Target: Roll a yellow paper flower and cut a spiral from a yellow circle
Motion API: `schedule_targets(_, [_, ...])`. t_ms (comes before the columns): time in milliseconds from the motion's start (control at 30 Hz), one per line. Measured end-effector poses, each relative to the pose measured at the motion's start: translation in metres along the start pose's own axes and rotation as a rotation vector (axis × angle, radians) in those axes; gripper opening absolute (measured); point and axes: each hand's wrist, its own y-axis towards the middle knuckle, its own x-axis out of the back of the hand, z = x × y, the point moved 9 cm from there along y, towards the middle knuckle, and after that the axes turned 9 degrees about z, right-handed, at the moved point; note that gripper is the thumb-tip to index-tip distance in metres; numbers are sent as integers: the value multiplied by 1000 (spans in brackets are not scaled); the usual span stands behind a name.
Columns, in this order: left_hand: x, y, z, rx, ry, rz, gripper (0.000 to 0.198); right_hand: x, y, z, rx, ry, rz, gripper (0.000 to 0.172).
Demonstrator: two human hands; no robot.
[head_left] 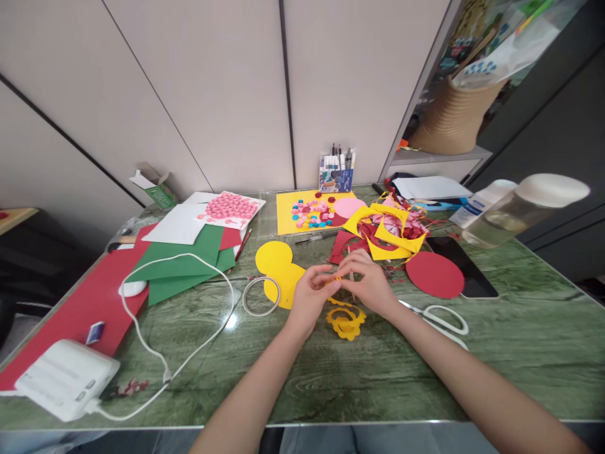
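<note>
My left hand (312,294) and my right hand (367,282) meet over the middle of the green table (520,328). Both pinch a small rolled yellow paper strip (336,280) between their fingertips. A thin wooden stick (351,277) stands up beside my right fingers. The strip's loose yellow scalloped spiral (346,319) lies on the table just below the hands. Yellow paper circles (276,265) lie to the left of my left hand, next to a white tape ring (260,296).
White-handled scissors (444,320) lie right of my right wrist, near a red paper circle (435,275) and a dark tablet (466,265). Green, red and white sheets (184,258), a white cable (155,353) and a power bank (63,378) fill the left. Paper scraps, markers (336,169) and bottles (515,211) stand behind.
</note>
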Motion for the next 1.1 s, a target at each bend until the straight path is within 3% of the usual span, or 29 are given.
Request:
schedule_targets(867, [-6, 0, 2, 0, 37, 43, 24, -9, 1, 0, 8, 3, 86, 24])
schedule_targets(1100, [5, 2, 2, -24, -51, -49, 21, -9, 3, 5, 24, -64, 117, 11])
